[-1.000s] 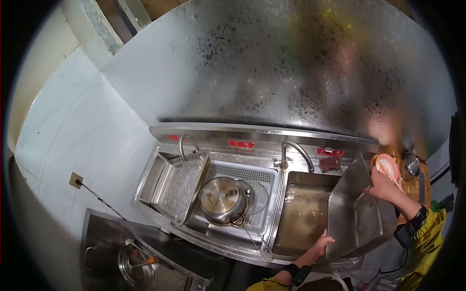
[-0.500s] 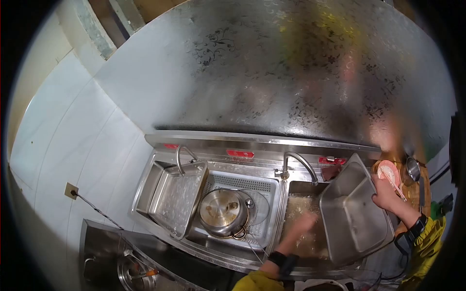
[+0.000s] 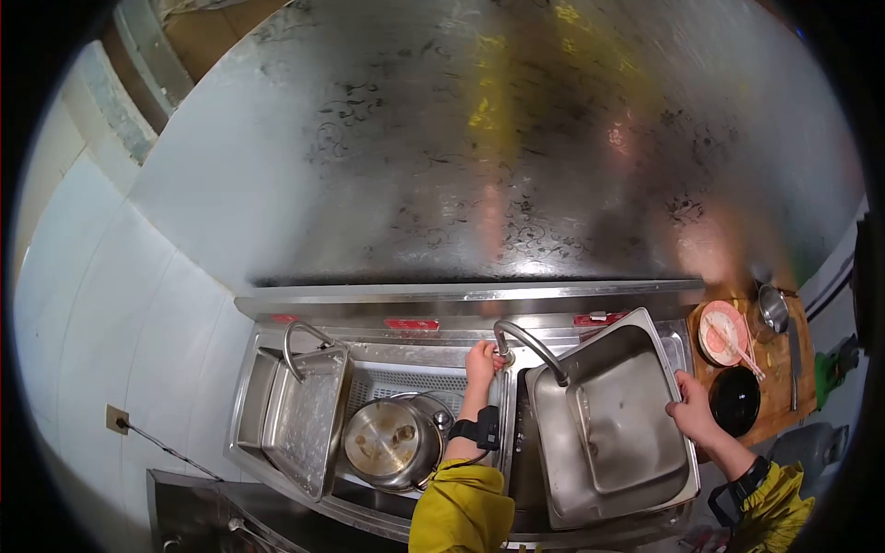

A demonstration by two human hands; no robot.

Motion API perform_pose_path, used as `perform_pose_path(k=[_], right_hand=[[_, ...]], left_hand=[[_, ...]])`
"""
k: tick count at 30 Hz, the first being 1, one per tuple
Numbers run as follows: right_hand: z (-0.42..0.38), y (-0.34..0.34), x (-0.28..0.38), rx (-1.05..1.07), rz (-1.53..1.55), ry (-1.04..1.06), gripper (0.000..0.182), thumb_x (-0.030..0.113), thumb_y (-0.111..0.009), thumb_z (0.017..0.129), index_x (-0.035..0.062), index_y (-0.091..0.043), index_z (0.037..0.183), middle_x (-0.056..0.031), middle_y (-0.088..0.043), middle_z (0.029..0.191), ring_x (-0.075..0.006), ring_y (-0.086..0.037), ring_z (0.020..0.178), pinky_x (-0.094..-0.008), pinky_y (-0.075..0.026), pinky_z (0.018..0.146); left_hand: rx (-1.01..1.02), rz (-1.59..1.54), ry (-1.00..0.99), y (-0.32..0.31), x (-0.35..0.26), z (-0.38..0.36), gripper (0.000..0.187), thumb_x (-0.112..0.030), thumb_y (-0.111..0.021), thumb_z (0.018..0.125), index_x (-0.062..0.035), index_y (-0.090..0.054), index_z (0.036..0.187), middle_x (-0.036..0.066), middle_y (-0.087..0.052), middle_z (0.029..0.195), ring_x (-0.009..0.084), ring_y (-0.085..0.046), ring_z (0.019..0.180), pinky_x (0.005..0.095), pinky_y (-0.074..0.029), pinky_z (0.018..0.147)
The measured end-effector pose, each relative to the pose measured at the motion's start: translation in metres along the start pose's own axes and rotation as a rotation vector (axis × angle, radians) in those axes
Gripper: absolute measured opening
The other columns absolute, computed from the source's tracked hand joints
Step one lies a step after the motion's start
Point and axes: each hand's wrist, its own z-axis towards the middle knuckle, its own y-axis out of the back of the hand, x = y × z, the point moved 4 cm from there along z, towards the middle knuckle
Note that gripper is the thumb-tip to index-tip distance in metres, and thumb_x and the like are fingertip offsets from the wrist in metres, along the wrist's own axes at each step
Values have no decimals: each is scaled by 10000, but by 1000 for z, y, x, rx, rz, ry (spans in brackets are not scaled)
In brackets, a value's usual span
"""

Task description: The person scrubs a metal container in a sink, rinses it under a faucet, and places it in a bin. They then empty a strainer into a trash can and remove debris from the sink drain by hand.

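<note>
My left hand is closed around the handle at the base of the right faucet. Under that faucet's spout, a deep rectangular steel pan sits tilted over the right sink basin. A pale streak runs down inside the pan from below the spout; it looks like water. My right hand grips the pan's right rim, thumb toward the inside. The pan covers most of the basin.
A metal pot rests in a perforated tray in the middle sink. Another steel pan leans at the left, under a second faucet. On the right, a wooden board holds a pink plate, a black bowl and a knife.
My left hand has gone from the right basin up to the faucet handle. The steel pan has moved left over the basin, under the spout, with my right hand still at its rim.
</note>
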Motion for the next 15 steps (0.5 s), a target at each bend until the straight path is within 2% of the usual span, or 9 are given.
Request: perform_pose_path(k=[1,4,7,8,10,12,13,14,15], right_hand=[[-1,0,1,-46,-58,44,250,-67,-494,566,11,-464,802,-58,-468,636,-127,-467,610,-248,-363,562],[-10,-1,22,-109,-197,55,224,-34,-514,562,12,-430,765,-107,-427,557,-196,-456,505,-301,-343,482],[-6,3,31,-157,-266,71,212,-18,-520,562,13,-400,734,-134,-412,531,-266,-454,478,-336,-332,459],[-7,3,32,-170,-275,80,209,-15,-521,563,13,-391,723,-140,-412,526,-287,-455,477,-346,-330,456],[-6,2,43,-177,-266,87,206,-16,-517,563,13,-383,717,-152,-412,530,-311,-461,491,-358,-331,461],[-6,4,48,-198,-260,109,204,-20,-512,565,12,-381,718,-164,-423,539,-332,-468,507,-373,-336,470],[-5,3,46,-204,-258,121,203,-24,-508,567,12,-383,723,-170,-434,547,-342,-472,516,-383,-341,477],[-5,2,46,-210,-256,134,203,-27,-505,569,11,-384,727,-175,-446,555,-351,-476,524,-392,-346,484],[-9,2,52,-202,-254,147,210,-30,-504,574,11,-384,741,-183,-457,566,-362,-483,541,-408,-351,496]], left_hand=[[-7,17,14,0,0,4,156,-117,-437,840,13,-522,853,86,-541,483,136,-496,351,248,-390,334],[-271,-115,49,13,3,26,158,-120,-417,852,8,-451,940,94,-540,536,141,-481,357,257,-385,334],[-362,-244,125,28,20,43,159,-127,-405,864,-4,-398,965,101,-523,630,144,-481,423,262,-393,380],[-465,-166,-13,34,23,33,150,-133,-405,865,-6,-407,946,105,-514,652,158,-489,471,276,-401,421],[-663,-7,-313,36,-28,-21,141,-144,-405,868,-11,-425,909,114,-495,697,188,-505,568,304,-416,501],[-702,397,-510,15,-80,-95,168,-166,-405,867,-7,-457,866,117,-491,708,235,-501,678,345,-400,614],[-425,345,-399,-6,-90,-128,169,-146,-413,845,6,-484,824,138,-491,728,278,-485,712,372,-383,640],[-274,467,-641,-33,-82,-159,89,-71,-453,787,-5,-510,805,131,-501,743,278,-480,697,347,-380,610],[76,624,-660,-62,-38,-175,160,-123,-480,766,-13,-517,876,149,-530,814,303,-503,770,384,-404,671]])
